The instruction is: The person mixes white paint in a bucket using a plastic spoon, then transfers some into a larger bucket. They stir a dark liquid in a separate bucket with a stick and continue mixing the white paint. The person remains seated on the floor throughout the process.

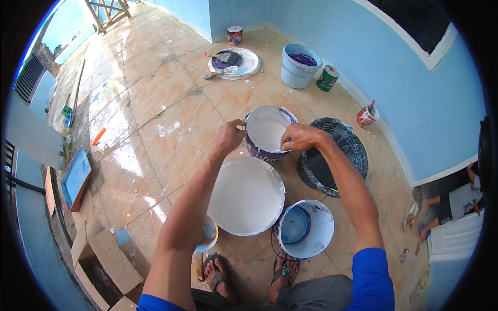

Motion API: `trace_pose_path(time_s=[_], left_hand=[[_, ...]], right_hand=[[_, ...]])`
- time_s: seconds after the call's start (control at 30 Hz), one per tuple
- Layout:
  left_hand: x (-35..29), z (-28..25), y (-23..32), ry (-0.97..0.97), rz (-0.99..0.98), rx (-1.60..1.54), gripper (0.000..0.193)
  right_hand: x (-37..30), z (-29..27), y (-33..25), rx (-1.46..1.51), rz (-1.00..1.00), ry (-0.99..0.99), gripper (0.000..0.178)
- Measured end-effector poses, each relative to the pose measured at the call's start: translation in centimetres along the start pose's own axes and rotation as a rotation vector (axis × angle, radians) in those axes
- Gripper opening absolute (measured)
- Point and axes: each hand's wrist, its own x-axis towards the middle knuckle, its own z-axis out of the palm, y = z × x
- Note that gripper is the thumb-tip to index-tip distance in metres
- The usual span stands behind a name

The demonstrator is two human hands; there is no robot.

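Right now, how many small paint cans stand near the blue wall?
3: a red can near the wall corner, a green can beside the light-blue bucket, and a red-and-white can farther right. Others may be hidden.

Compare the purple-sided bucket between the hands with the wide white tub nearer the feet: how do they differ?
The purple-sided bucket is narrower; the wide white tub is broader. The left hand and right hand are at the purple-sided bucket's rim; neither is at the wide white tub. Both containers look white inside.

Head-worn fisheye, facing down; hands [230,137] near, tiled floor [161,103] farther.
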Motion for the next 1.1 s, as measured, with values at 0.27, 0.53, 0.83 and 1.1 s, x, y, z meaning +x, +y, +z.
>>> trace_pose_path(time_s=[0.27, 0.53, 0.83, 1.1], left_hand=[[0.1, 0.1, 0.0, -0.004, 0.000, 0.010, 0.038], [-0.1, 0.0, 0.0, -0.008, -0.007, 0.020, 0.038], [-0.1, 0.1, -0.2, 0.006, 0.040, 0.043, 0.037], [-0.6, -0.2, 0.3, 0.019, 0.029, 0.076, 0.036]], right_hand=[[0.5, 0.3, 0.9, -0.182, 0.171, 0.010, 0.024], [1.6, 1.6, 0.9, -0.361, 0.215, 0.280, 0.018], [2.5, 3.7, 1.7, -0.599, 0.144, 0.470, 0.010], [1.4, 1.7, 0.1, -0.238, 0.139, 0.146, 0.019]])
